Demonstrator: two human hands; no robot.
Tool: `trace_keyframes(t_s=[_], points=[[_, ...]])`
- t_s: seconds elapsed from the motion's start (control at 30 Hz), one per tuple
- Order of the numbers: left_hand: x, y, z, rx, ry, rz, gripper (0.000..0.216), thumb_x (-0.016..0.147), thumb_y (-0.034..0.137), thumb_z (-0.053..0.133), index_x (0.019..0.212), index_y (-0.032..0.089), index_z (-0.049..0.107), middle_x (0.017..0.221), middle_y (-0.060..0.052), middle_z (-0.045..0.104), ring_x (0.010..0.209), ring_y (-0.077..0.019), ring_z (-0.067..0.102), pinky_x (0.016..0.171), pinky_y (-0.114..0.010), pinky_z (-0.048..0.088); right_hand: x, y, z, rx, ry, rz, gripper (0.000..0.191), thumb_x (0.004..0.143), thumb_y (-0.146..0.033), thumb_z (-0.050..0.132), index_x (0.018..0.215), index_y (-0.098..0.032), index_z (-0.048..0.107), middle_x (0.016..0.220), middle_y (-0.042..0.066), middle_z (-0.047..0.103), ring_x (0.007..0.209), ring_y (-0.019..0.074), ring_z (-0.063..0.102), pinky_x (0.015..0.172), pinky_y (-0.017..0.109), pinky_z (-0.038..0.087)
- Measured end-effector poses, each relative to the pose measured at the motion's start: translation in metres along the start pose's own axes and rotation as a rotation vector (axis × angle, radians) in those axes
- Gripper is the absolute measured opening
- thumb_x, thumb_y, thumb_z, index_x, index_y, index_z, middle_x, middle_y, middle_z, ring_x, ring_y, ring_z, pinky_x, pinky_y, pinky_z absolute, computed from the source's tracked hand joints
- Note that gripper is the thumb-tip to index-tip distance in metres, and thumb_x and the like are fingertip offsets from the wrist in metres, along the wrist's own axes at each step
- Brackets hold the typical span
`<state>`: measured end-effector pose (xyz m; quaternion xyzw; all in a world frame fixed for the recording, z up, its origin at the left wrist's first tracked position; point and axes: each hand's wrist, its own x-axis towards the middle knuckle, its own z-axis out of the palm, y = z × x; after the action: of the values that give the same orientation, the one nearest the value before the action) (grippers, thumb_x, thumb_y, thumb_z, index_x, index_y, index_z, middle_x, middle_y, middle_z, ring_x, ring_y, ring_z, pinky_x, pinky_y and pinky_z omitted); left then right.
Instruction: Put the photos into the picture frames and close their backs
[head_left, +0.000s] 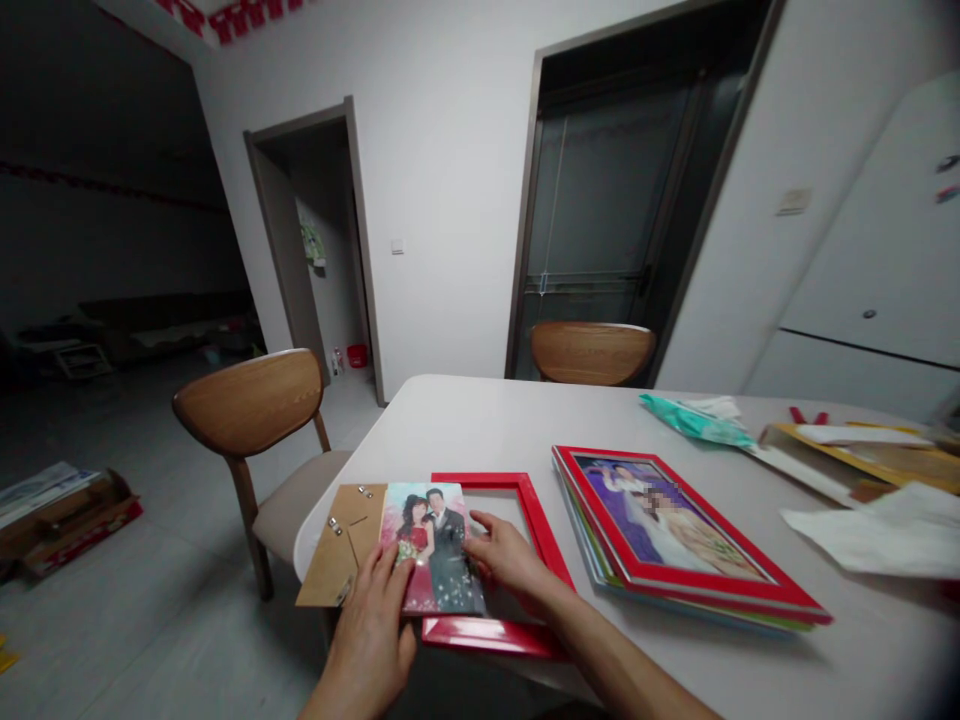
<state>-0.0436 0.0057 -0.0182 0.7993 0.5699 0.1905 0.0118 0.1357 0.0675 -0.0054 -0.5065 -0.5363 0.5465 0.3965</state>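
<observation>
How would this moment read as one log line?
left hand: on photo | right hand: at photo's right edge | photo: overlapping red frame, brown backing board

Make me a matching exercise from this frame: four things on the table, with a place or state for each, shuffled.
1. photo
2. backing board
3. stack of frames
4. teal packet

A. right of the photo, red border uppermost
B. toward the far side of the table
C. touched by the left hand and the right hand
D. left of the photo, metal clips showing

Pairs: 1-C, 2-D, 3-A, 4-B
</observation>
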Motion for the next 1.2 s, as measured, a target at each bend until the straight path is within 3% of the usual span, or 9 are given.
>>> trace_keyframes(t_s=[0.23, 0.33, 0.43, 0.57, 0.7, 0.87, 1.0, 1.1, 1.2], points=[[0.013, 0.027, -0.026, 0.128, -0.013, -0.028, 0.054, 0.062, 0.007, 0.043, 0.115, 0.019, 0.046, 0.126, -0.009, 0.043, 0.119, -0.0269, 0.031, 0.098, -0.054, 0.012, -0.004, -0.002, 0.005, 0.452, -0.099, 0.011, 0.029, 0.062, -0.017, 0.053, 0.09, -0.012, 0.06, 0.061, 0.002, 0.062, 0.05, 0.0091, 0.054, 0.055, 0.022, 0.043], [0.015, 0.031, -0.027, 0.133, -0.005, -0.008, 0.053, 0.063, 0.004, 0.041, 0.113, 0.02, 0.047, 0.122, -0.009, 0.048, 0.118, -0.0265, 0.034, 0.098, -0.056, 0.01, -0.005, 0.002, 0.004, 0.441, -0.148, 0.065, 0.025, 0.061, -0.018, 0.054, 0.086, -0.013, 0.06, 0.054, -0.001, 0.058, 0.043, 0.0073, 0.05, 0.046, 0.019, 0.04], [0.014, 0.03, -0.02, 0.12, -0.014, 0.026, 0.052, 0.065, 0.001, 0.036, 0.112, 0.021, 0.049, 0.121, -0.008, 0.049, 0.115, -0.025, 0.039, 0.097, -0.053, 0.019, -0.009, 0.002, 0.006, 0.402, -0.149, 0.097, 0.022, 0.062, -0.02, 0.055, 0.083, -0.012, 0.059, 0.045, -0.006, 0.05, 0.035, 0.004, 0.04, 0.037, 0.015, 0.032], [0.012, 0.031, -0.013, 0.053, 0.025, 0.066, 0.052, 0.068, 0.001, 0.03, 0.115, 0.015, 0.047, 0.122, -0.011, 0.047, 0.111, -0.0227, 0.044, 0.091, -0.041, 0.037, -0.02, -0.019, 0.011, 0.445, -0.121, -0.003, 0.024, 0.065, -0.028, 0.056, 0.083, -0.013, 0.056, 0.051, -0.005, 0.05, 0.04, 0.0037, 0.042, 0.041, 0.016, 0.035], [0.019, 0.031, -0.021, -0.242, 0.255, 0.083, 0.044, 0.075, 0.008, 0.029, 0.115, 0.016, 0.046, 0.117, -0.008, 0.052, 0.109, -0.0189, 0.047, 0.092, -0.034, 0.038, -0.029, -0.045, 0.01, 0.515, -0.075, -0.077, 0.032, 0.067, -0.041, 0.055, 0.086, -0.015, 0.053, 0.054, -0.005, 0.05, 0.041, 0.0053, 0.044, 0.041, 0.018, 0.037], [0.028, 0.044, -0.038, -0.794, 0.467, -0.3, 0.031, 0.081, 0.028, 0.036, 0.104, 0.015, 0.051, 0.095, -0.008, 0.064, 0.089, -0.0221, 0.058, 0.079, -0.035, 0.045, -0.027, -0.031, 0.006, 0.391, -0.071, 0.078, 0.033, 0.068, -0.043, 0.053, 0.085, -0.014, 0.052, 0.065, 0.002, 0.058, 0.046, 0.0088, 0.053, 0.042, 0.021, 0.04], [0.028, 0.064, -0.026, -1.238, 0.398, -0.354, 0.035, 0.079, 0.034, 0.039, 0.105, 0.012, 0.05, 0.099, -0.009, 0.062, 0.094, -0.0216, 0.056, 0.083, -0.033, 0.042, -0.022, -0.012, 0.002, 0.595, 0.056, 0.041, 0.024, 0.07, -0.035, 0.05, 0.085, -0.016, 0.052, 0.078, 0.005, 0.063, 0.064, 0.013, 0.059, 0.055, 0.024, 0.046], [0.029, 0.065, -0.009, -1.295, 0.336, -0.354, 0.038, 0.077, 0.033, 0.044, 0.108, 0.012, 0.047, 0.105, -0.01, 0.059, 0.101, -0.0211, 0.052, 0.09, -0.033, 0.037, -0.021, -0.013, -0.013, 0.682, 0.21, -0.094, 0.022, 0.069, -0.024, 0.049, 0.09, -0.018, 0.051, 0.087, 0.004, 0.064, 0.077, 0.015, 0.06, 0.068, 0.026, 0.047], [0.033, 0.055, 0.002, -1.279, 0.302, -0.398, 0.043, 0.073, 0.028, 0.046, 0.113, 0.012, 0.042, 0.112, -0.012, 0.055, 0.103, -0.0207, 0.05, 0.091, -0.035, 0.036, -0.018, -0.015, -0.036, 0.523, 0.241, -0.064, 0.027, 0.066, -0.019, 0.047, 0.092, -0.017, 0.052, 0.085, 0.005, 0.066, 0.072, 0.0174, 0.061, 0.063, 0.027, 0.048]])
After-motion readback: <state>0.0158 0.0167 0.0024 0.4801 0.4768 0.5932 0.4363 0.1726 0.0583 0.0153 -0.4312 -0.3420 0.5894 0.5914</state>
